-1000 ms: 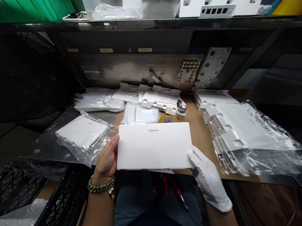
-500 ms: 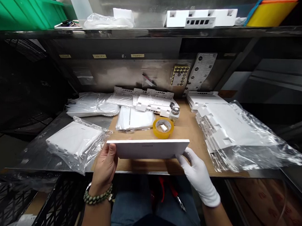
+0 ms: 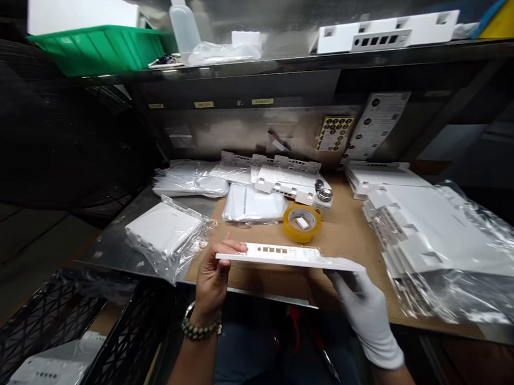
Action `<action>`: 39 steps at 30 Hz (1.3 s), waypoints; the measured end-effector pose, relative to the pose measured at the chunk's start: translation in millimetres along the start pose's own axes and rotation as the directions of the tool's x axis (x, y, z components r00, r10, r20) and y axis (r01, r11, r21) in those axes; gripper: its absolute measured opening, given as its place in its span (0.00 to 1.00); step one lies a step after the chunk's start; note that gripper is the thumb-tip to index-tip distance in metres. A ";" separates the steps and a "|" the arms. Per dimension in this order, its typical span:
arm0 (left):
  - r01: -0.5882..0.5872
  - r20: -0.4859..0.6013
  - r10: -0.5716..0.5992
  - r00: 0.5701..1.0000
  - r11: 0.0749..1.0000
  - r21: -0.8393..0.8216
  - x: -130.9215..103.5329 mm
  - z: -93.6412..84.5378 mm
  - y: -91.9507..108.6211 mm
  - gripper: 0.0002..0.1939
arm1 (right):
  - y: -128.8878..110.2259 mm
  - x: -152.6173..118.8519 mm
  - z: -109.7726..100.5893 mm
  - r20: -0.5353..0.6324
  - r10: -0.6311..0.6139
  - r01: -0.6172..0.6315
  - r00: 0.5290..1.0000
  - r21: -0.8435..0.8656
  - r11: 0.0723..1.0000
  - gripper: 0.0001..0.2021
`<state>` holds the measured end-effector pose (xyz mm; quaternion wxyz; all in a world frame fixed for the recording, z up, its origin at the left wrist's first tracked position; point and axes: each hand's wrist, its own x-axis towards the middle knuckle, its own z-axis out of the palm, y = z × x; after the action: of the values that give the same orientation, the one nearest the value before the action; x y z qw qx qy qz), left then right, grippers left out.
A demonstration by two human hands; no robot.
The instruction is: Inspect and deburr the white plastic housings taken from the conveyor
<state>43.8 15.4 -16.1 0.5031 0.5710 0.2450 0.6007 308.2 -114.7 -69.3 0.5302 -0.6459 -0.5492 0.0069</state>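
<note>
Two hands [image 3: 213,281] [image 3: 371,316] pinch a white cover [image 3: 275,261] between them; clear bags [image 3: 469,295] hold similar covers [image 3: 164,228].

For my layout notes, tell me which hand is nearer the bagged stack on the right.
Right. The right hand is just left of the bagged stack; the left hand is much farther left.
</note>
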 end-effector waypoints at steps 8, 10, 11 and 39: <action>0.739 0.442 -0.631 0.637 0.338 -0.582 -0.5 -10.5 6.8 0.37 | -11.1 16.1 -5.2 0.103 -0.281 0.254 0.954 0.219 0.942 0.14; 0.808 0.627 -0.526 0.574 0.242 -0.537 -1.8 -27.9 8.8 0.35 | -12.8 37.9 -5.1 0.258 -0.341 0.281 0.904 0.242 0.929 0.13; 0.794 0.636 -0.491 0.596 0.243 -0.557 -1.9 -35.0 10.9 0.33 | -11.6 52.8 -4.2 0.309 -0.330 0.286 0.892 0.182 0.941 0.13; 0.232 -0.155 -0.676 0.720 0.446 -0.864 30.8 14.7 49.6 0.24 | -152.2 54.5 69.1 0.405 -0.314 0.185 0.858 0.326 0.927 0.14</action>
<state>46.2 20.0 43.9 0.7706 0.0220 0.2158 0.5993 182.0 -54.0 37.1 0.4693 -0.4688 -0.7303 0.1631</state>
